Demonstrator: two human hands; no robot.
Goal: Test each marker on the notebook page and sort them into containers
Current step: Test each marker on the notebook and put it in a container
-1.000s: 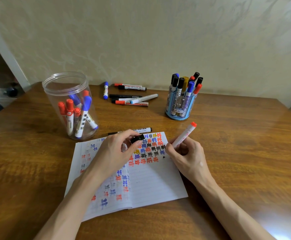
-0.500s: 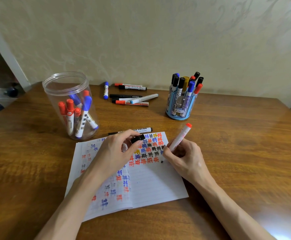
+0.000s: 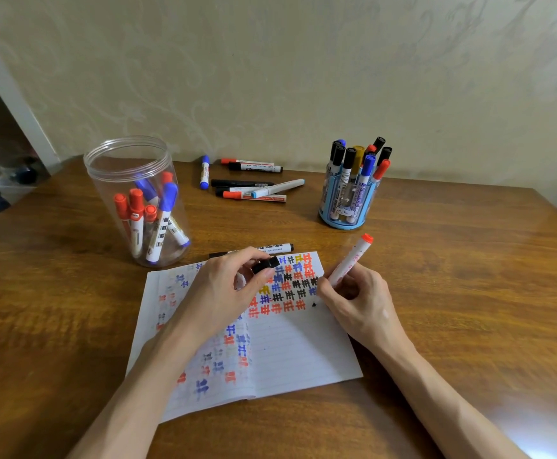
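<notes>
An open notebook [image 3: 290, 356] lies on the wooden table, its page filled with rows of red, blue, black and yellow marks. My right hand [image 3: 358, 303] grips a white marker [image 3: 350, 260] with an orange-red end, tilted, its tip down on the page beside a small black mark. My left hand [image 3: 224, 293] rests on the notebook and pinches a black cap [image 3: 265, 265]. A clear plastic jar [image 3: 138, 200] at the left holds several red and blue markers. A blue pen holder [image 3: 348, 207] at the right stands packed with several markers.
Several loose markers [image 3: 250, 182] lie near the wall between the two containers. One more black-ended marker [image 3: 272, 248] lies just beyond the notebook's top edge, partly behind my left hand. The table edge runs along the left, with a doorway beyond.
My right hand has tilted the marker more upright and brought its tip down to the page, a little leftward. My left hand has stayed in place with the cap.
</notes>
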